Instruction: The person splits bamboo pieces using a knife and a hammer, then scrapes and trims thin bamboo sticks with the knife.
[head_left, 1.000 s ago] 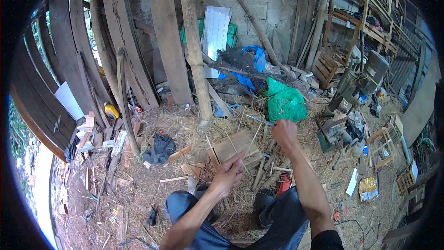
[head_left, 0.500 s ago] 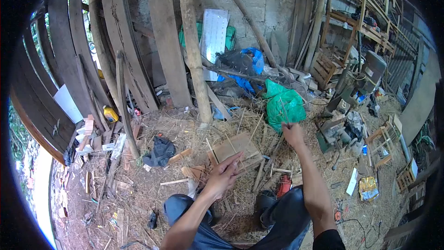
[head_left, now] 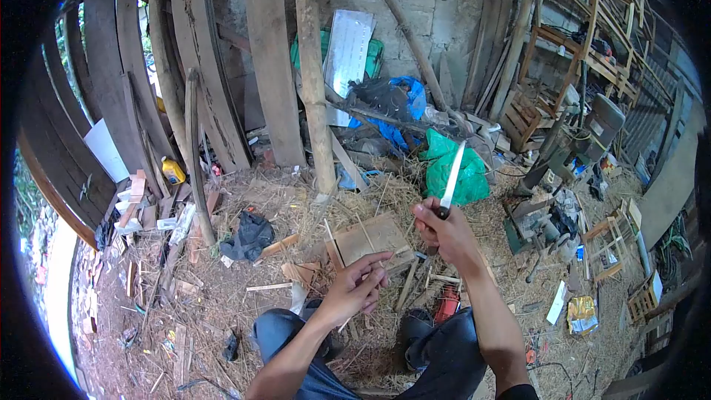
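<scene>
My right hand is closed around the dark handle of a knife, whose bright blade points up and away from me. Between the fingers of my left hand is a thin wooden stick; its upper end shows past the fingertips and its lower end near the palm. The blade and the stick are apart. Just beyond my left hand, a flat wooden board lies on the ground with thin sticks across it. A green plastic bag sits behind the knife.
A wooden post rises ahead. A black plastic bag and a yellow bottle lie to the left. On the right stand a machine with a motor and a small wooden frame. Straw and wood scraps litter the ground.
My right hand has come down and toward me, and the knife's blade now shows its flat side. My left hand still holds the stick, almost in the same place.
</scene>
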Demonstrator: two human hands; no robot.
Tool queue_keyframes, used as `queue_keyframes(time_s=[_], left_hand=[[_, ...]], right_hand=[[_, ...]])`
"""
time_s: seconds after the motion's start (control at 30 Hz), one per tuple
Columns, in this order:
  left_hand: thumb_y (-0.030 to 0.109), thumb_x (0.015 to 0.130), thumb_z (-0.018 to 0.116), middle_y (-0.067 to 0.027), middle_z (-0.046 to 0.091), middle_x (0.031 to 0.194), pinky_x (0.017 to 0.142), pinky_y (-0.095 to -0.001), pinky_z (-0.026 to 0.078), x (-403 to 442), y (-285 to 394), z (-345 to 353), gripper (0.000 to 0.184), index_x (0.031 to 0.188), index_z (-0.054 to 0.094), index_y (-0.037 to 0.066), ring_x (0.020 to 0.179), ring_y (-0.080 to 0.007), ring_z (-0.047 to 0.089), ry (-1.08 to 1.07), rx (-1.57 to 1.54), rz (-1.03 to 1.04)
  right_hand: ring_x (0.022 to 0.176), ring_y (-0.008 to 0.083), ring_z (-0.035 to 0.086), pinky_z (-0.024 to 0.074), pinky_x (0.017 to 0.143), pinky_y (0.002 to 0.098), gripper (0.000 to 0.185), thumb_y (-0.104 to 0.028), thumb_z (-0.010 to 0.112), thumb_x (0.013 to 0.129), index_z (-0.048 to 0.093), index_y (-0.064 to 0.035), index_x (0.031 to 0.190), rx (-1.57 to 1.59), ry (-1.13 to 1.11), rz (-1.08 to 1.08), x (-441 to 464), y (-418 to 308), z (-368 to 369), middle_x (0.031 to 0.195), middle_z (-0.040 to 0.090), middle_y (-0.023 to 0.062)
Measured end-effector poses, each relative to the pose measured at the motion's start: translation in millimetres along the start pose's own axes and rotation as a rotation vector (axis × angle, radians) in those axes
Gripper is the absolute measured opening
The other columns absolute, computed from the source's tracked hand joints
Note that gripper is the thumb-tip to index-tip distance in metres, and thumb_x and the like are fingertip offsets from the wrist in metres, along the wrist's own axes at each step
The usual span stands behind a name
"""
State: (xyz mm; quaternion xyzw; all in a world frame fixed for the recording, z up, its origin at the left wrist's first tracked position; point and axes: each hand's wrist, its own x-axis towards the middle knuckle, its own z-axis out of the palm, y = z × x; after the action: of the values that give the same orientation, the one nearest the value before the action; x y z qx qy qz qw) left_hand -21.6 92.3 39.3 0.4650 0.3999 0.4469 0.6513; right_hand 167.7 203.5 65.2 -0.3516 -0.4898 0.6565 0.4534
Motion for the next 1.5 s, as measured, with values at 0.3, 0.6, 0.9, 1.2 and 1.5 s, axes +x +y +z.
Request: queue_keyframes(time_s=[0.3, 0.6, 0.9, 1.2, 1.5], left_hand=[[0.01, 0.096, 0.043, 0.0004, 0.041, 0.077, 0.041, -0.0177, 0.026, 0.5, 1.6, -5.7, 0.042, 0.138, 0.037, 0.012, 0.049, -0.0028, 0.031, 0.037, -0.362, 0.014], [0.012, 0.096, 0.042, 0.0004, 0.039, 0.077, 0.041, -0.0172, 0.023, -2.6, -6.4, -15.2, 0.043, 0.139, 0.035, 0.01, 0.051, -0.0035, 0.03, 0.022, -0.606, 0.007], [0.014, 0.096, 0.043, -0.0002, 0.038, 0.075, 0.037, -0.0171, 0.021, -5.1, -6.5, -12.0, 0.042, 0.137, 0.037, 0.007, 0.047, -0.0034, 0.028, 0.107, -0.498, 0.021], [0.013, 0.097, 0.043, 0.0016, 0.039, 0.078, 0.04, -0.0163, 0.024, -3.5, -7.2, -15.3, 0.038, 0.135, 0.042, 0.011, 0.049, -0.0027, 0.027, 0.069, -0.466, 0.013], [0.017, 0.097, 0.044, 0.0021, 0.04, 0.077, 0.041, -0.0161, 0.023, 4.4, -6.4, -12.8, 0.036, 0.132, 0.045, 0.01, 0.05, -0.0019, 0.028, 0.093, -0.415, -0.034]], right_hand=[[0.047, 0.0163, 0.048, 0.0386, 0.046, 0.0309, 0.036, -0.038, 0.058, 0.089, 0.054, -0.0037, 0.081, -0.523, 0.069, -0.386, 7.4, 26.1, -0.1, 0.062, 0.054, 0.0021], [0.052, 0.0286, 0.057, 0.0426, 0.046, 0.0379, 0.034, -0.036, 0.064, 0.081, 0.057, -0.0059, 0.068, -1.284, -0.135, -0.769, -11.4, 18.9, 30.4, 0.055, 0.055, 0.0111], [0.047, 0.0267, 0.058, 0.043, 0.043, 0.0365, 0.037, -0.041, 0.064, 0.08, 0.061, -0.0074, 0.065, -1.356, -0.134, -0.847, -11.1, 14.9, 24.2, 0.052, 0.056, 0.0103], [0.043, 0.0267, 0.053, 0.0391, 0.042, 0.0369, 0.034, -0.037, 0.066, 0.079, 0.059, -0.0071, 0.063, -1.262, -0.042, -0.845, 3.0, 20.4, 5.4, 0.048, 0.051, 0.0093], [0.048, 0.0297, 0.057, 0.0422, 0.044, 0.0386, 0.036, -0.04, 0.067, 0.078, 0.061, -0.0072, 0.066, -1.327, -0.07, -0.741, 3.8, 20.0, 3.3, 0.05, 0.054, 0.0106]])
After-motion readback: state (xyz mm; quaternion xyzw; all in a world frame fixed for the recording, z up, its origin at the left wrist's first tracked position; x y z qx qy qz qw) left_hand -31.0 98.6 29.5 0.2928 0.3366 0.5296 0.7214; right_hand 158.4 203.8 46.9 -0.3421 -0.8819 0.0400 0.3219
